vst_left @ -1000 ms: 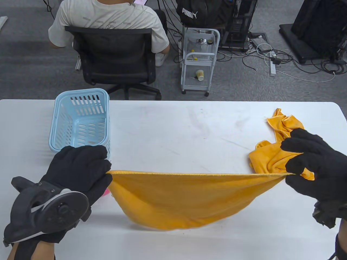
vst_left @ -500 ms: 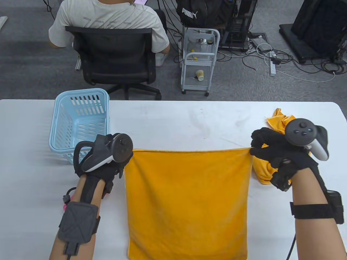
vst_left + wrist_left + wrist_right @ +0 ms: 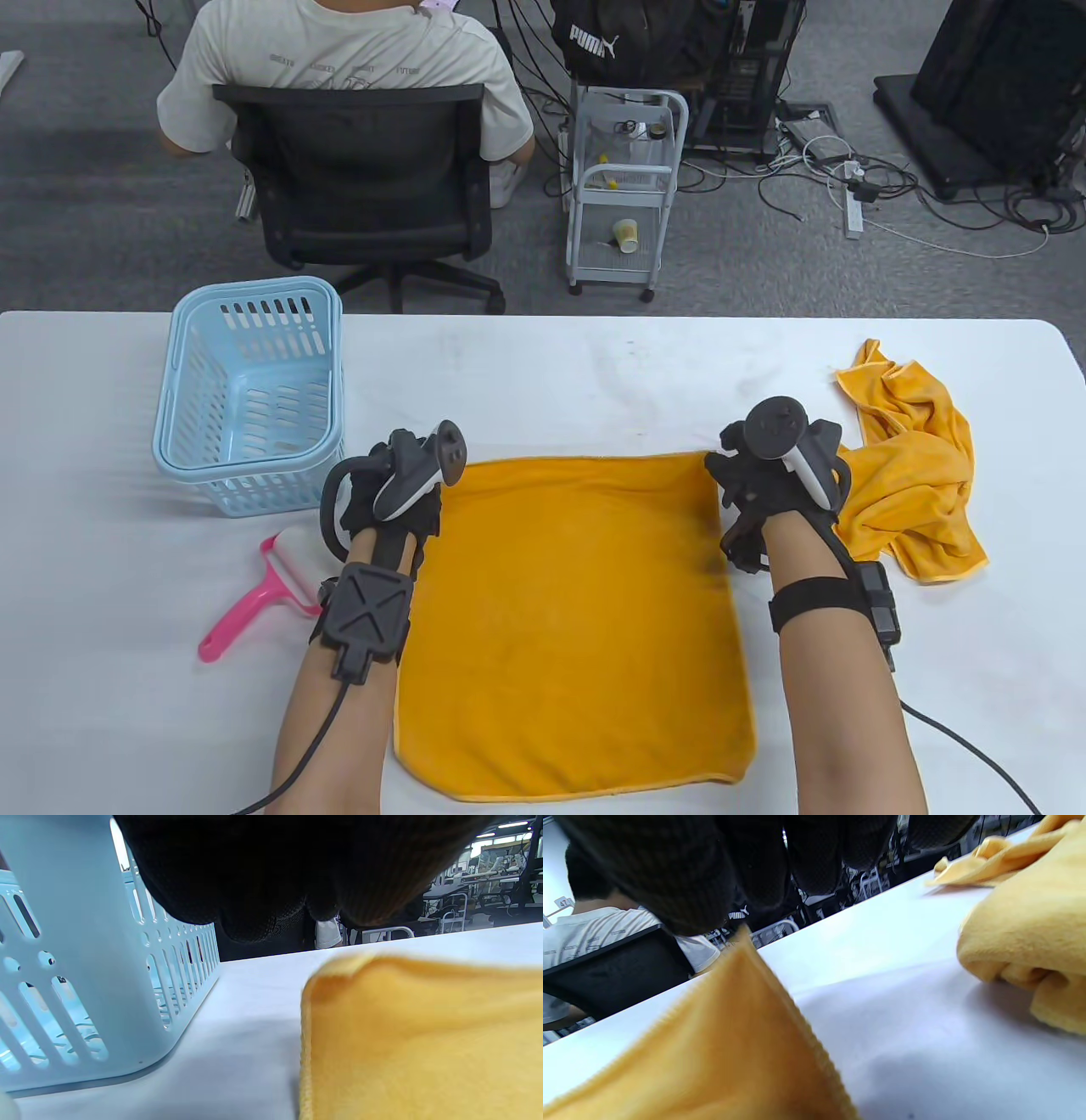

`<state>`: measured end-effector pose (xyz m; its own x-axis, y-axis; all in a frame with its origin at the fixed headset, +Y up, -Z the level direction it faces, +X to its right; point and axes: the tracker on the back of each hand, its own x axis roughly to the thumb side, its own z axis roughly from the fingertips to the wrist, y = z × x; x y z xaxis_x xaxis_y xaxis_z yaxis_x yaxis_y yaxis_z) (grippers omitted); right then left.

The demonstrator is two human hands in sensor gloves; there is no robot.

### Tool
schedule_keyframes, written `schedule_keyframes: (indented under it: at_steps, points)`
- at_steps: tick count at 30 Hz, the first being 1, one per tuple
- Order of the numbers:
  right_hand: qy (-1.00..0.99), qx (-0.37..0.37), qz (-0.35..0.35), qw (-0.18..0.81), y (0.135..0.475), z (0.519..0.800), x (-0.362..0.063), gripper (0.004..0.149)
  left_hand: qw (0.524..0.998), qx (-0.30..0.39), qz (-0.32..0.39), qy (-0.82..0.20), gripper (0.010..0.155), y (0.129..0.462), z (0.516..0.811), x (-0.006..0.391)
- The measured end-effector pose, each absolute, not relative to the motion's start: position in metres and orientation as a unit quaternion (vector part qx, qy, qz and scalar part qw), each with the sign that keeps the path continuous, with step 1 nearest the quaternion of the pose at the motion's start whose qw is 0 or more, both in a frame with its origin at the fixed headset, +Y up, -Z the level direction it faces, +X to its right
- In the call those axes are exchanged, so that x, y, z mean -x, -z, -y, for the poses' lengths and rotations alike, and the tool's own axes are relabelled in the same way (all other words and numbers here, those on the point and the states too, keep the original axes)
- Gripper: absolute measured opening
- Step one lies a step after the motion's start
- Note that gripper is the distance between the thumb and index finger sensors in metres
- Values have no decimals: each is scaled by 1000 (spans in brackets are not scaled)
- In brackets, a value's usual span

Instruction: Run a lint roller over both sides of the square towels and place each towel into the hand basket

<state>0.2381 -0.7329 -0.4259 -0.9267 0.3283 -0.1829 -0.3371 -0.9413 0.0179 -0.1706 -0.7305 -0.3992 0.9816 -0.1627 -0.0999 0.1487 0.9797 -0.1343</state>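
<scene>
Two yellow towels lie on the white tabletop (image 3: 543,373), one spread and one bunched. At the far left stands the light blue hand basket (image 3: 251,399), upright, with nothing visible inside it. Just in front of the basket, toward the person, the pink lint roller (image 3: 259,592) lies flat, its handle pointing to the near left, no hand on it. Next comes the left hand (image 3: 392,497), at the far left corner of the spread towel (image 3: 573,624). The left wrist view shows that corner lying on the tabletop beside the basket wall, with the gloved fingers (image 3: 263,882) above it and apart from the cloth; they look loosely bent and hold nothing there, though the tracker hides them from above. The spread towel lies flat in the middle of the tabletop, roughly square, its near edge close to the person. At its far right corner is the right hand (image 3: 768,492). In the right wrist view the corner rises in a peak up to the gloved fingertips (image 3: 683,891), which seem to pinch it. Just right of that hand, the crumpled towel (image 3: 912,475) sits in a heap near the right end.
</scene>
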Motion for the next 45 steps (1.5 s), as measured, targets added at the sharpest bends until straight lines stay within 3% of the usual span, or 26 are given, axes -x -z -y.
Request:
schedule_keyframes:
  at_steps: [8, 14, 19, 23, 27, 34, 38, 41, 45]
  points:
    - [-993, -5, -63, 102, 400, 735, -232, 81, 991, 60, 6, 117, 55, 362, 705, 186]
    - [-989, -82, -114, 47, 351, 742, -236, 92, 989, 112, 6, 100, 68, 308, 690, 243]
    - [-981, -113, -155, 23, 319, 756, -237, 96, 974, 188, -57, 112, 86, 275, 704, 301]
    - [-978, -129, -166, 3, 298, 768, -232, 93, 961, 209, -103, 151, 87, 262, 721, 329]
    - [-972, -143, -183, -31, 294, 778, -227, 93, 958, 231, -127, 115, 81, 265, 743, 339]
    - [-970, -152, -173, -84, 293, 783, -219, 90, 957, 216, -139, 131, 56, 280, 772, 335]
    - [-968, -156, -180, -76, 292, 784, -219, 89, 968, 225, -100, 40, 49, 287, 756, 323]
    - [-968, -159, -179, -76, 292, 784, -218, 88, 981, 193, -29, 16, 49, 300, 722, 282]
    - [-967, -161, -182, -73, 292, 785, -218, 88, 988, 140, 57, -14, 51, 320, 693, 199]
